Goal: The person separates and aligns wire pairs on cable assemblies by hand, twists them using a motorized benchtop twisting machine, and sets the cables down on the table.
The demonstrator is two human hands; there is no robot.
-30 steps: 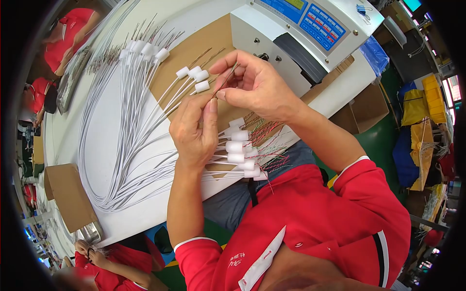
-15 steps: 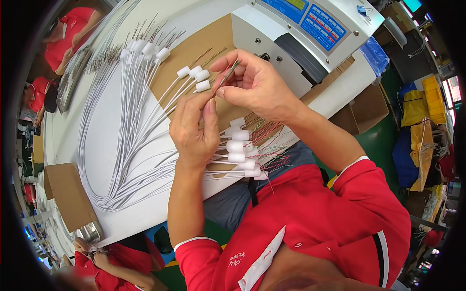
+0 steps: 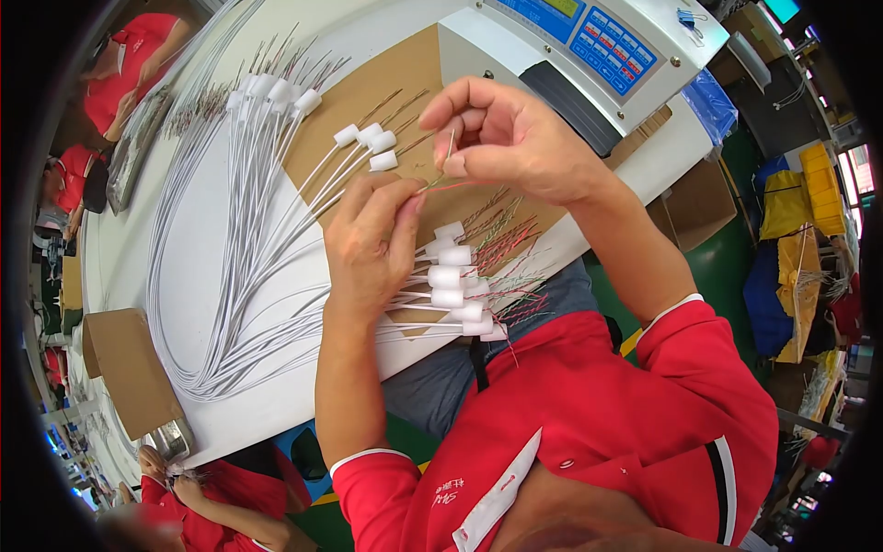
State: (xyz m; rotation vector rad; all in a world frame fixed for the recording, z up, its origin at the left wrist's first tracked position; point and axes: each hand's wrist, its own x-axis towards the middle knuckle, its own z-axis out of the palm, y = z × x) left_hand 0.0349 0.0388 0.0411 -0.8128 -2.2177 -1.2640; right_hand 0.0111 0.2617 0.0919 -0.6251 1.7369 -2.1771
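My left hand [image 3: 372, 244] is closed, thumb against forefinger, on the base of thin coloured wires [image 3: 451, 185]. A red strand and a greenish one run from it toward my right hand [image 3: 515, 138]. That hand pinches the strands between thumb and fingers, its fingers curled. White cables with white cylindrical sleeves [image 3: 448, 277] lie under my left forearm, their red and green wire ends twisted in pairs. Left of my hands, several more sleeved cables [image 3: 372, 135] rest on brown cardboard [image 3: 349, 83] with dark wire ends.
A large looped bundle of white cables [image 3: 230, 239] covers the white table's left side. At the back stands a machine with a blue keypad [image 3: 612, 51]. A cardboard box [image 3: 138, 373] sits at the lower-left edge. Co-workers in red shirts [image 3: 221, 501] are at the left.
My right hand has moved right and slightly down, away from my left hand. The wires between them, bunched upright before, now stretch apart sideways. My left hand has barely moved.
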